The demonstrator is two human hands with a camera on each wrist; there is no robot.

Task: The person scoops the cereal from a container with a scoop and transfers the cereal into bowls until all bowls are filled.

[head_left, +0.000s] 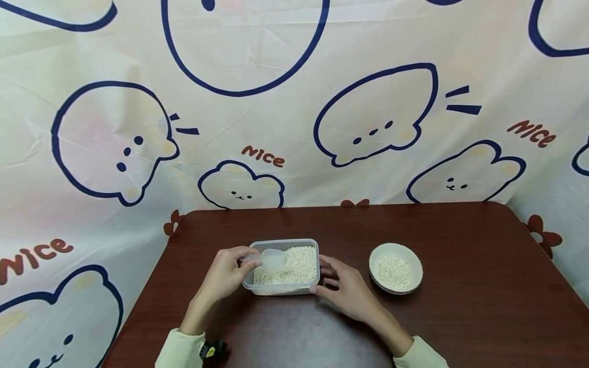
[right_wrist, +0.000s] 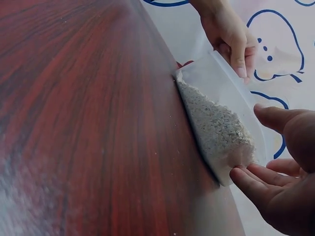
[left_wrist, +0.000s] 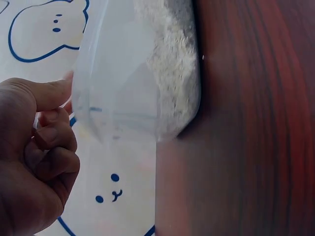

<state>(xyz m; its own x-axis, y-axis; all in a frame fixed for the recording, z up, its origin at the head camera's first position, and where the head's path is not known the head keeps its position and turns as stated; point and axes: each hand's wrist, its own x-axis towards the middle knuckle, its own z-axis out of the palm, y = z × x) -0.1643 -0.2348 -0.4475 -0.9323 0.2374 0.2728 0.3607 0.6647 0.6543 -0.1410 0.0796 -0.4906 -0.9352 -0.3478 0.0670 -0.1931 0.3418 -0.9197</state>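
A clear plastic container (head_left: 285,291) filled with pale grains like oats or rice (head_left: 302,263) sits on the table. My left hand (head_left: 228,271) pinches the handle of a translucent scoop (head_left: 274,259) between thumb and fingers, over the container's left part. The scoop's bowl rests at the grains. In the left wrist view, the left hand (left_wrist: 44,147) stands beside the container's wall, and the scoop is mostly hidden. With fingers spread, my right hand (head_left: 347,289) touches the container's right side. The right wrist view has its fingertips (right_wrist: 241,177) against the outer wall.
Right of the container stands a white bowl (head_left: 374,263) with more of the pale grains (head_left: 394,272) in it. The dark wooden table (head_left: 483,296) ends at a patterned cloth backdrop (head_left: 294,128). A few loose grains dot the table near the container.
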